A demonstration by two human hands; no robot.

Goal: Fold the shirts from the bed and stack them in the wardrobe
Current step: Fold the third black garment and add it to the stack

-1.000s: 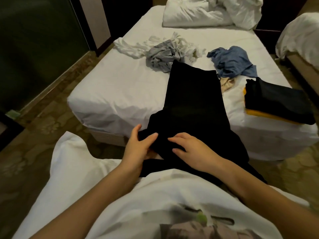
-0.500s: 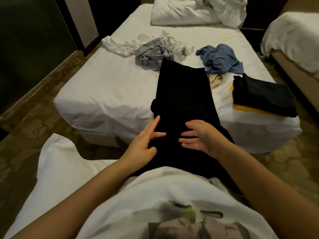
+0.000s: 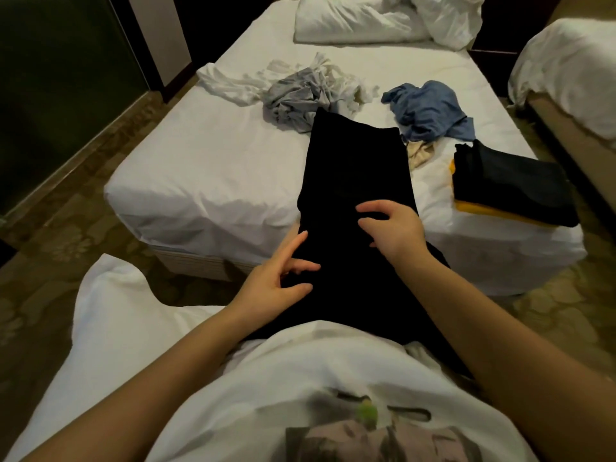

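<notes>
Lying lengthwise over the near edge of the bed point(image 3: 206, 181), the black shirt point(image 3: 356, 168) has both hands on it. The left hand point(image 3: 276, 278) and right hand point(image 3: 391, 228) just rest there loose-fingered, gripping nothing. The folded stack point(image 3: 510, 185) sits by the near right corner.

matt black cloth shirt point(image 3: 356, 175), wrinkled white sheet point(image 3: 213, 181), perhaps cotton

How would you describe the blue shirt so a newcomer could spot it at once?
Start at the white bed in the middle of the view, right of the long black shirt laid flat. The blue shirt lies crumpled there, beyond the folded black-and-yellow stack. It is the only blue garment; the other crumpled heap is grey and white.
</notes>
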